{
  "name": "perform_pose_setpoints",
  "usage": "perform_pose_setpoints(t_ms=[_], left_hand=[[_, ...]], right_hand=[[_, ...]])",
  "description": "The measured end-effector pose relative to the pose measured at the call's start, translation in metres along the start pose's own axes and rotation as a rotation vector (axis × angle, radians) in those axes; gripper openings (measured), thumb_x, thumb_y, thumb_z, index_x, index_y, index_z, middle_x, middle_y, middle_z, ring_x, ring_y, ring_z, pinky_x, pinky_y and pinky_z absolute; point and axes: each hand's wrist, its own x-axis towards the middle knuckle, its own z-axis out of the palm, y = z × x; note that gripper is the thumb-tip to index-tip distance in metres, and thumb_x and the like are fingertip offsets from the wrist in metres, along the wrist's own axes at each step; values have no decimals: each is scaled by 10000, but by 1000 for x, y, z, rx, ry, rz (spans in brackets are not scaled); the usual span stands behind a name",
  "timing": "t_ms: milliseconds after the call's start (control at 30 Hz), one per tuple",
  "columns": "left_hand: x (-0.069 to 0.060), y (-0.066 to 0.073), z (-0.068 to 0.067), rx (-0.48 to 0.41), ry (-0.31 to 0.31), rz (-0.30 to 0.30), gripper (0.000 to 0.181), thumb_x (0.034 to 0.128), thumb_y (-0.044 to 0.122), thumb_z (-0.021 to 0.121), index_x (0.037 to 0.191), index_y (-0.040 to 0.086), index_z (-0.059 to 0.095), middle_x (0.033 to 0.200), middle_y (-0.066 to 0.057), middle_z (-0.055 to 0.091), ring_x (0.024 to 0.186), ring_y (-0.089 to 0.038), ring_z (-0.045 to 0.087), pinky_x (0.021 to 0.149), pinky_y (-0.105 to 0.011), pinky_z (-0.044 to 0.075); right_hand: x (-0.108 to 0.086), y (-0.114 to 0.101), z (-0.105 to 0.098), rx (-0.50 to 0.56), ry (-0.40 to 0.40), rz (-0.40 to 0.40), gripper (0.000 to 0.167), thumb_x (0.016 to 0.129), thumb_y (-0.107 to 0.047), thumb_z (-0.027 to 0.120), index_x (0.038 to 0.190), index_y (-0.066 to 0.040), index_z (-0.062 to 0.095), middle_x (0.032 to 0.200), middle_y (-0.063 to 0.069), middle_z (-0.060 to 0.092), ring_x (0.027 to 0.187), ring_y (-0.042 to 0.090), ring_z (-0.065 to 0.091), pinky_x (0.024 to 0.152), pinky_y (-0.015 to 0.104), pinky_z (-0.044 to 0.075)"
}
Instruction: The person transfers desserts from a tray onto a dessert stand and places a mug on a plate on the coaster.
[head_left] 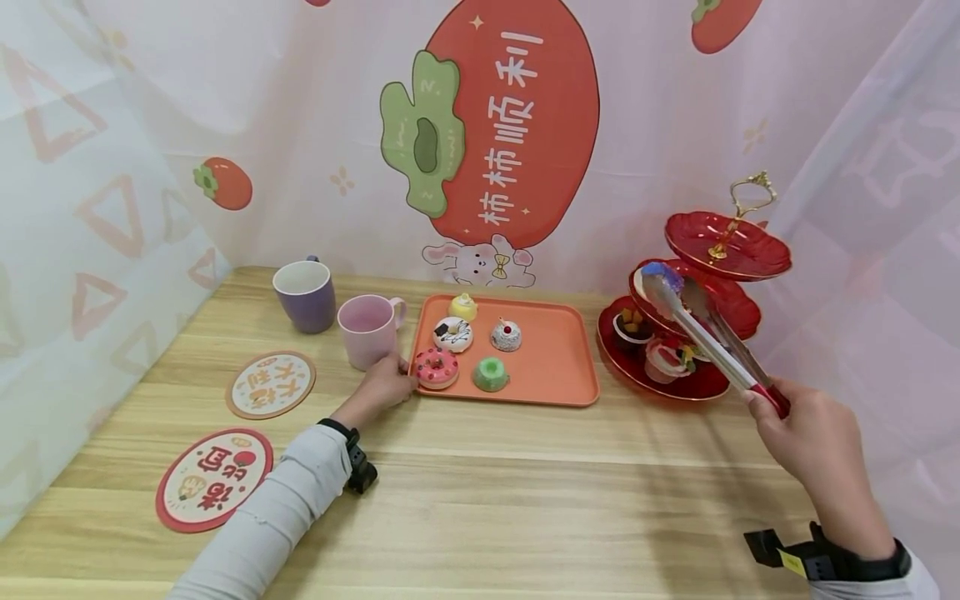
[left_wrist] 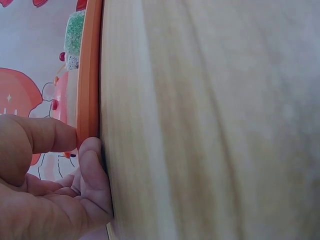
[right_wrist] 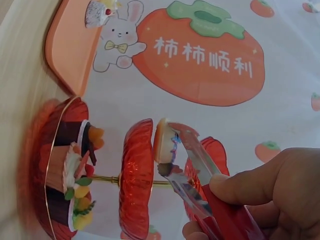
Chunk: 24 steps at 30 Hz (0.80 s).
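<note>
My left hand (head_left: 381, 385) pinches the near left corner of the orange tray (head_left: 555, 350), thumb and finger on its rim (left_wrist: 89, 90). On the tray sit a pink donut (head_left: 437, 368), a white donut (head_left: 453, 334), a green cake (head_left: 491, 374) and small cakes. My right hand (head_left: 817, 429) grips the red handles of metal tongs (head_left: 708, 343). The tong tips stand around a pastry (right_wrist: 164, 142) with blue and purple topping, at the middle tier (right_wrist: 136, 180) of the red stand (head_left: 738, 308); whether it touches that tier I cannot tell.
Behind my left hand stand a pink mug (head_left: 366, 329) and a purple mug (head_left: 307, 300). Two round coasters, one orange-rimmed (head_left: 272, 385) and one red-rimmed (head_left: 214, 479), lie at the left. Several cupcakes (head_left: 666, 360) fill the stand's bottom tier; its top tier (head_left: 727, 246) overhangs the tongs.
</note>
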Motion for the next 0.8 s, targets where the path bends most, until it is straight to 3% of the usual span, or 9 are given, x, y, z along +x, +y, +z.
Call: perform_pose_setpoints(t_ms=[267,800], left_hand=[[0,-1,0,-12,4,-5,195,846,48,587,986,-15,468,850,-127,530,708,-215,505,579,-271,415],[-1,1,1,-14,7,14,191,843,33,585,983,-24,468,827,-124,533,692,-209,505,574,-273,407]], right_hand=[[13,-1,3,-10,-83,64,363,869,-133,616,1057,170,549,664,197,567,524,256,454,423,331,319],[25,5,8,-2,-98,70,324,878,-151,615,1007,145,576,602,108,534,490,229,432,395,332,307]])
